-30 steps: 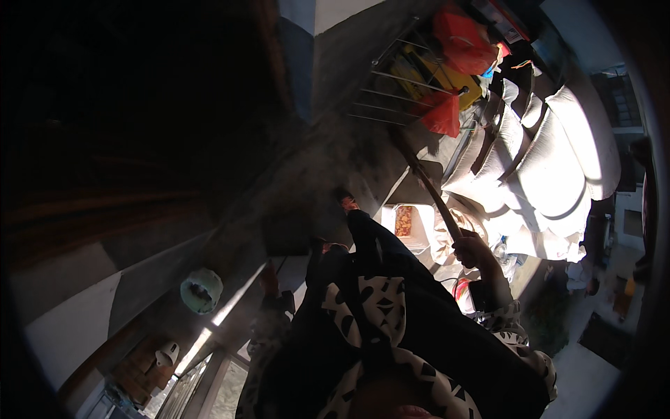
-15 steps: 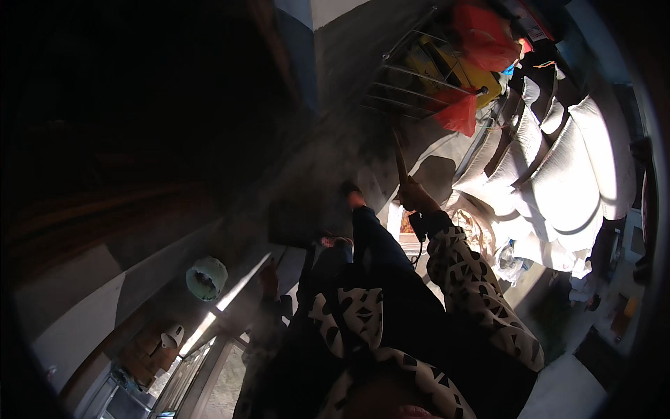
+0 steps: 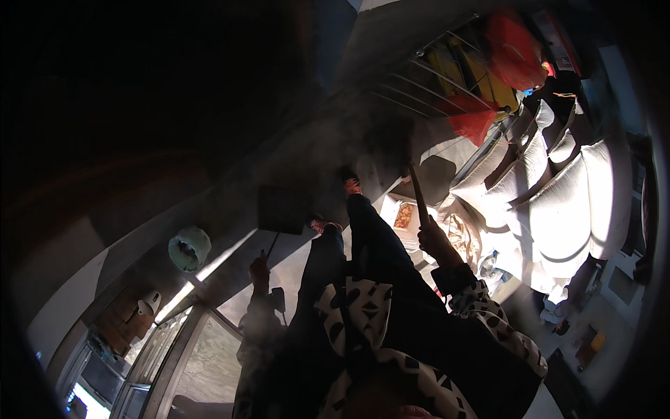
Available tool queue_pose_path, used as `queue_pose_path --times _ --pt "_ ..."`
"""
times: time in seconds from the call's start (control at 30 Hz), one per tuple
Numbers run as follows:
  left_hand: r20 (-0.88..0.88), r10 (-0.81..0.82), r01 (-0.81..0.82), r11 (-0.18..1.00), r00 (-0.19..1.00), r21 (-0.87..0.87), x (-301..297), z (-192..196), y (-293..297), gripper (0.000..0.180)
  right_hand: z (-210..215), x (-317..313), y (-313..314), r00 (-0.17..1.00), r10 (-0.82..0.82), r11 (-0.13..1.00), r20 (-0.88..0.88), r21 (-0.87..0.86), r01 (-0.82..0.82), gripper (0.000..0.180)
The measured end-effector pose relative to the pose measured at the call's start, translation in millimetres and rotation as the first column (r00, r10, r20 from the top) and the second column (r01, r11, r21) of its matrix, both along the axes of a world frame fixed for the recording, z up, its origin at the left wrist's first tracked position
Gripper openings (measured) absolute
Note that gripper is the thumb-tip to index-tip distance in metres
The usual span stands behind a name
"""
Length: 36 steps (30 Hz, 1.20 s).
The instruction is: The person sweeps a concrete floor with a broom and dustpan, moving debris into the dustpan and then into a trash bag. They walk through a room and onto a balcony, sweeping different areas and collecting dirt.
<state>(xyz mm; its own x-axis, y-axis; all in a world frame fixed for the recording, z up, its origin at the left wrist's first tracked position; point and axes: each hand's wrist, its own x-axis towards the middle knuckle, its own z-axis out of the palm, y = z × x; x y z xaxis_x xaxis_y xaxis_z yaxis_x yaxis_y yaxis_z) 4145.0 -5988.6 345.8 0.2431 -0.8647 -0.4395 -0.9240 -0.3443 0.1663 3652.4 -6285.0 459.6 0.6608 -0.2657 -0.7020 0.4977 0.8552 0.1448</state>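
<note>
The person's right hand [image 3: 435, 241] is closed around a long, light-brown wooden stick [image 3: 419, 192], with no visible gap in the grip. The stick lies ahead of the body, right of the legs; its long axis points away from the person, leaning slightly left, and its far end is lost in dark shadow. The left hand [image 3: 259, 271], dim and hazy, is curled around a thin, dark rod [image 3: 273, 244]. This slants forward and slightly right to a dark, flat, squarish pan [image 3: 282, 209] near the feet [image 3: 338, 206].
</note>
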Motion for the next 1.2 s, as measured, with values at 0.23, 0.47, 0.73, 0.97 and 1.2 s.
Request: queue_pose_path --times 0.23,0.47,0.73,0.97,1.2 --pt "-0.086 0.115 -0.113 0.993 0.990 0.029 -15 14 25 0.048 -91 112 -55 0.962 0.019 0.956 -0.272 -0.276 -0.097 0.019" --pt "-0.089 0.200 -0.198 0.980 0.976 0.030 -37 7 39 0.041 -57 225 -42 0.631 0.408 0.755 -0.659 -0.145 -0.639 0.019" --pt "-0.071 0.272 -0.270 0.962 0.960 0.032 -53 -29 53 0.039 5 171 -72 0.694 0.273 0.105 -0.667 -0.696 -0.710 0.015" --pt "-0.040 0.346 -0.340 0.934 0.937 0.109 -73 -35 48 0.053 -24 211 -138 0.718 0.295 -0.160 -0.630 -0.774 -0.613 0.013" --pt "-0.300 0.851 -0.869 0.481 0.432 0.113 -93 -14 33 0.043 19 233 -201 0.465 0.693 0.409 -0.551 -0.230 -0.883 0.043"
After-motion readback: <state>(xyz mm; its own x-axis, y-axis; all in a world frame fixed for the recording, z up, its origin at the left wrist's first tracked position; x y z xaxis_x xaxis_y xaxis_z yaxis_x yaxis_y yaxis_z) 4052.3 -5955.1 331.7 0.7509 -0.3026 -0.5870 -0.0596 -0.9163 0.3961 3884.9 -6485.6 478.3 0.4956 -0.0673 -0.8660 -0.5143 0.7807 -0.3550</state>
